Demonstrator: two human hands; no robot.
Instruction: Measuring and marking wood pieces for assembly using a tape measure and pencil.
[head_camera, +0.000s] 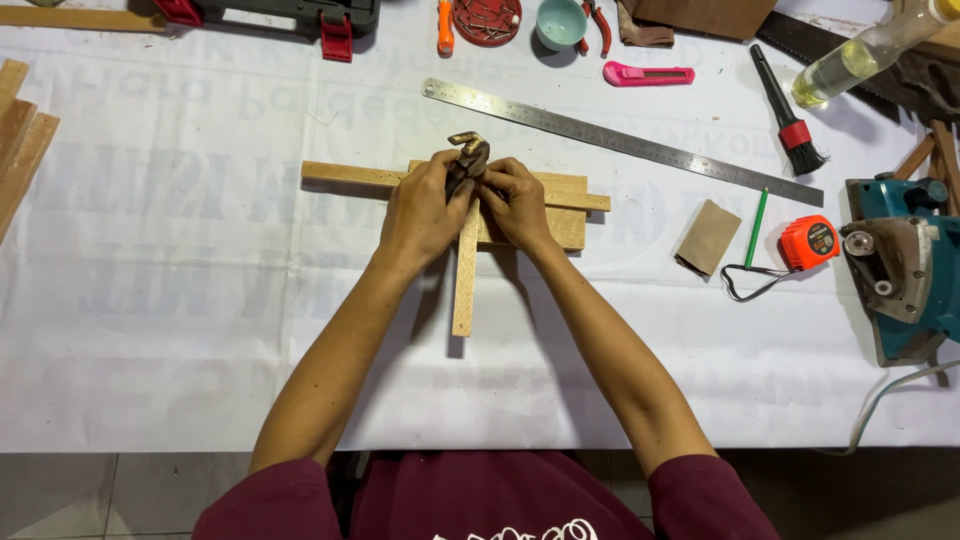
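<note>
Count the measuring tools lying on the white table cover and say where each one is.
2: a long steel ruler lying slantwise beyond the hands, and an orange tape measure at the right, beside the blue power tool. Others may lie out of view.

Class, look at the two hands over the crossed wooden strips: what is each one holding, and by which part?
The left hand grips a dark metal tool by its lower part. The right hand pinches the upright wooden strip near its top, where it crosses the long strip.

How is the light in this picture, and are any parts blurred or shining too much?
Head view: even, soft light; short shadows fall beside the vertical wood strip and under both forearms; the steel ruler and white table cover show mild glare; focus is sharp at the left hand and right hand.
</note>
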